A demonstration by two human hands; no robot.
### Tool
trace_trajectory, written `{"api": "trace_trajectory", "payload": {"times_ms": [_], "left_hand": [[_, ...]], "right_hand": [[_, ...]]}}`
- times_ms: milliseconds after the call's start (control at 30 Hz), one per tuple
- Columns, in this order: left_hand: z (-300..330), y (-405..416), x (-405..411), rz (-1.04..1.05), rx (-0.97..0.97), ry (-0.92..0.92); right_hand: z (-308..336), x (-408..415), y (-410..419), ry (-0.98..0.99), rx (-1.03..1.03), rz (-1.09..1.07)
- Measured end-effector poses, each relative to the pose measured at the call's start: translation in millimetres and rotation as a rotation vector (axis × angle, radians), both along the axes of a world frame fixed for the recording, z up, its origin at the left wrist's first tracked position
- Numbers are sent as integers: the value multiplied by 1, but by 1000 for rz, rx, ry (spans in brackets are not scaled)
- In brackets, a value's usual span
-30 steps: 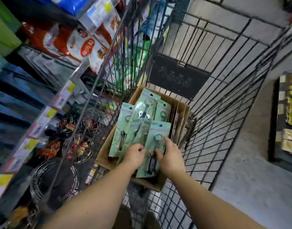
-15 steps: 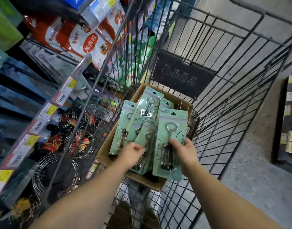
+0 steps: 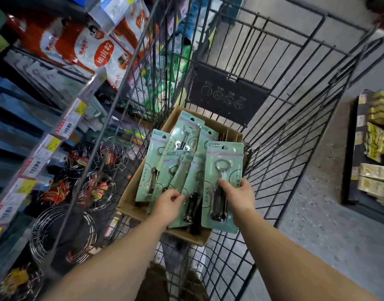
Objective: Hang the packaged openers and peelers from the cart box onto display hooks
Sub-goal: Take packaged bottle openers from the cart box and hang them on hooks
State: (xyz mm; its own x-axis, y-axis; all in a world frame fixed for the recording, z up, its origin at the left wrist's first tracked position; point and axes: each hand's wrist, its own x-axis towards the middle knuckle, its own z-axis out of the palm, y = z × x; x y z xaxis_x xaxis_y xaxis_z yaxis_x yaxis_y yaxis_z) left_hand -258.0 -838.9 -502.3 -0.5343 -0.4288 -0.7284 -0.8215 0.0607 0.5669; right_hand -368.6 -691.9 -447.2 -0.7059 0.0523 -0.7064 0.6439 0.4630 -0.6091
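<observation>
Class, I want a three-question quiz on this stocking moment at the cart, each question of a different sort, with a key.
1. True or false: the right hand grips a green packaged opener raised above the cardboard box.
2. The left hand pinches: A) a package in the box, B) the cart wire, C) a shelf tag?
3. Fill in: the box sits inside a wire ____.

Key: 1 true; 2 A; 3 cart.
</observation>
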Motion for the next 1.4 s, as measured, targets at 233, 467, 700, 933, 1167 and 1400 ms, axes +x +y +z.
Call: {"api": "trace_trajectory", "payload": {"times_ms": [233, 467, 700, 933, 1167, 1400], "left_hand": [[52, -50, 15, 135, 29, 136], [135, -70, 4, 317, 35, 333], [257, -71, 33, 455, -77, 583], [341, -25, 172, 641, -76, 725], [390, -7, 357, 953, -243, 815], [435, 20, 604, 1197, -363, 928]], "right_hand": [[46, 22, -19, -22, -53, 5], [134, 34, -41, 2, -320, 34], [227, 52, -50, 339, -380, 170], [280, 154, -47, 374, -528, 382], [331, 306, -77, 481, -648, 712], [377, 537, -108, 492, -844, 967]]}}
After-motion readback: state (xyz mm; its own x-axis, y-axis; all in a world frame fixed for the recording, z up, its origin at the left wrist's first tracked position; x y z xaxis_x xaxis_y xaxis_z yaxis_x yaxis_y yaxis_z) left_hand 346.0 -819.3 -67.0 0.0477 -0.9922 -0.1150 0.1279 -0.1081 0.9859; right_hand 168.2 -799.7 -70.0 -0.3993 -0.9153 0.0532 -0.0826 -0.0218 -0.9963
